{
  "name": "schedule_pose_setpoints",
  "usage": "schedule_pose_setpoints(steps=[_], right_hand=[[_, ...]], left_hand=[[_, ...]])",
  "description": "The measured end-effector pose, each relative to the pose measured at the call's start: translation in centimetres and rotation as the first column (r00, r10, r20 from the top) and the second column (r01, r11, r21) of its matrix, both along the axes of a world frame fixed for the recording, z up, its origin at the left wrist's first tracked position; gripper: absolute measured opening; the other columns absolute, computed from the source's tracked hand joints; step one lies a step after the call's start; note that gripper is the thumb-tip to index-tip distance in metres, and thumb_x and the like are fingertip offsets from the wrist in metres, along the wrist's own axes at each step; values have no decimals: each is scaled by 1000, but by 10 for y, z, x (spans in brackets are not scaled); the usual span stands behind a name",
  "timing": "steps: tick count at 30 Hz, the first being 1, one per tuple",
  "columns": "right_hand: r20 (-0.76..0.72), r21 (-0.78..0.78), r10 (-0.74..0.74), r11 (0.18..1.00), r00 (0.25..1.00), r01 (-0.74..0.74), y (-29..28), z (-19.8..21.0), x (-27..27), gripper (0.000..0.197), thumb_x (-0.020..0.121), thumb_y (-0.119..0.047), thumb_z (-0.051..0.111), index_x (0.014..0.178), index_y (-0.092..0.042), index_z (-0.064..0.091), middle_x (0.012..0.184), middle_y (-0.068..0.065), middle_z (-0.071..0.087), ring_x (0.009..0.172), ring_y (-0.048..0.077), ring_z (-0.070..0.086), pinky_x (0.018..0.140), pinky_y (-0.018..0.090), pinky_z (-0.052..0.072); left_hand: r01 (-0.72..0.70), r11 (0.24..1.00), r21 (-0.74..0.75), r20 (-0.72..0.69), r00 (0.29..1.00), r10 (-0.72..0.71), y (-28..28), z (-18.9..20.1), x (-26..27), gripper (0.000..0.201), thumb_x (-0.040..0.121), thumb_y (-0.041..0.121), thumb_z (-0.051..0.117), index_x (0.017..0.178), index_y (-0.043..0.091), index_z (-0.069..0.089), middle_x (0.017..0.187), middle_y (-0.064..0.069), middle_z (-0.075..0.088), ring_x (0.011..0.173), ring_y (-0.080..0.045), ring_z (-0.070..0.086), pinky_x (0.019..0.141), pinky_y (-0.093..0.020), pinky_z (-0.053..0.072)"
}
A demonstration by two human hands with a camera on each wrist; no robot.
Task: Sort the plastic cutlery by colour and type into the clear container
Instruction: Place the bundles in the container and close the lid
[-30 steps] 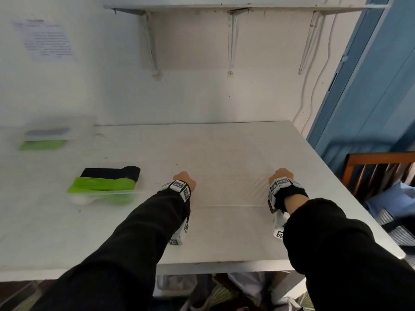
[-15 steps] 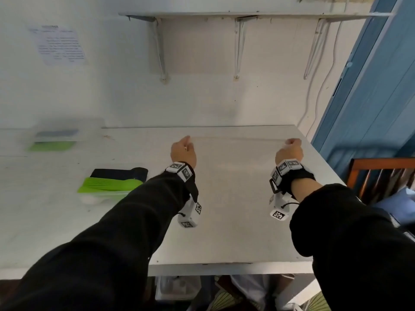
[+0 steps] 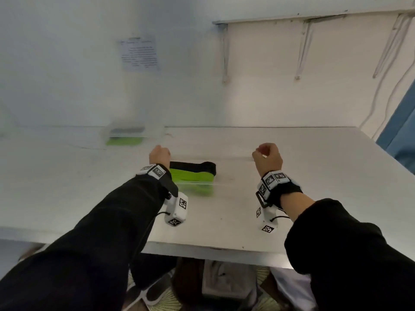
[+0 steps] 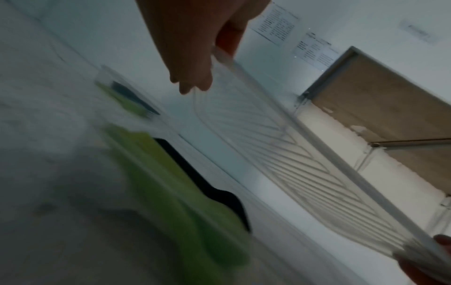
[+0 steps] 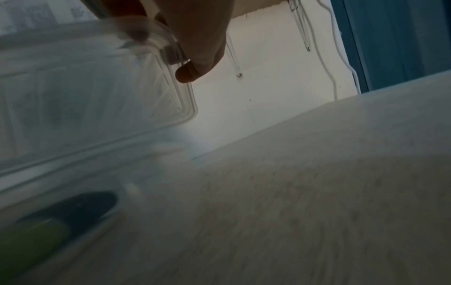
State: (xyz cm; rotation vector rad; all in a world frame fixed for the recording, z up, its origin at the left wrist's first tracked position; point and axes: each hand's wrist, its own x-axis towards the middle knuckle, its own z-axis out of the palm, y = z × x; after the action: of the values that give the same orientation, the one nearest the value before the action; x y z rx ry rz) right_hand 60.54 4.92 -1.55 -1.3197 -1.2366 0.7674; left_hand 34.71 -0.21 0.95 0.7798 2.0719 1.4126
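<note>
Both hands hold a clear ribbed lid by its ends, level above the table. My left hand grips the left end, my right hand pinches the right corner. The left wrist view shows the lid running from my left hand to the right-hand fingertips. Below the lid's left part stands a clear container holding green cutlery and black cutlery. The right wrist view shows my right hand on the lid's corner, with the black cutlery beneath.
A second clear container with green and dark cutlery stands at the back of the white table, by the wall. A shelf on brackets hangs above. A blue door is at the right.
Both hands have lifted the lid off the table's right half and carried it away from me and leftward, over the container of green and black cutlery. The head view turned left.
</note>
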Motion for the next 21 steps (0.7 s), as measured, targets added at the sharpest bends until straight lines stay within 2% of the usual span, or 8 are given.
schedule_pose_setpoints(steps=[2,3,5,7,13,16,19,21], right_hand=[[16,-31,3,1000,1000,-3,-12,-10,-20,22,81,-3,58,103,-6,61,100,4,61,90,12,52,71,11,35],[24,-45,-1,999,1000,3,-16,-15,-27,24,81,-2,57,105,-4,62,104,6,63,93,13,53,76,14,35],[66,-49,-13,999,998,17,-23,-25,-35,26,80,0,57,106,-4,62,110,10,64,103,19,57,82,20,37],[155,-32,-28,999,987,33,-27,-31,-39,28,79,1,56,107,-3,62,114,14,62,110,25,56,85,21,36],[353,-124,-18,990,935,66,-32,-31,-34,36,80,1,56,116,-5,60,124,16,55,112,30,53,84,24,36],[431,-263,53,962,901,69,-26,-28,-30,40,84,-1,53,123,-5,56,131,16,51,119,31,50,93,30,40],[494,-342,102,936,864,84,-18,-23,-34,40,85,-3,52,125,-7,54,134,19,45,119,34,49,95,34,41],[517,-384,118,917,848,107,-12,-20,-38,40,87,-5,50,128,-8,51,135,20,42,118,37,48,95,38,42]], left_hand=[[100,991,-85,-24,995,-102,-11,-5,-21,14,89,11,52,76,14,49,87,-8,47,86,-24,39,68,-18,37],[107,993,-58,-64,992,-111,-16,-7,-32,10,83,12,58,91,7,57,88,-10,53,86,-29,47,73,-17,42],[173,983,-57,-59,983,-176,-20,-16,-46,47,84,-2,59,129,-9,45,107,-22,60,100,-32,57,88,-17,44],[236,964,-123,-97,964,-248,-25,-23,-53,59,85,-8,57,139,-8,33,134,-25,50,124,-29,49,103,-25,37],[348,901,-258,-233,883,-407,-27,-44,-54,57,86,6,63,139,1,42,141,-16,47,129,-27,47,108,-30,33],[341,902,-264,-233,885,-403,-25,-46,-55,52,86,11,63,134,0,47,137,-15,51,125,-28,49,106,-31,34],[307,907,-289,-216,902,-374,-19,-47,-60,20,87,12,60,104,3,64,113,-18,58,104,-30,57,94,-30,44],[288,916,-281,-127,934,-333,-14,-47,-62,21,86,11,58,105,2,65,112,-18,60,96,-31,60,95,-37,49]])
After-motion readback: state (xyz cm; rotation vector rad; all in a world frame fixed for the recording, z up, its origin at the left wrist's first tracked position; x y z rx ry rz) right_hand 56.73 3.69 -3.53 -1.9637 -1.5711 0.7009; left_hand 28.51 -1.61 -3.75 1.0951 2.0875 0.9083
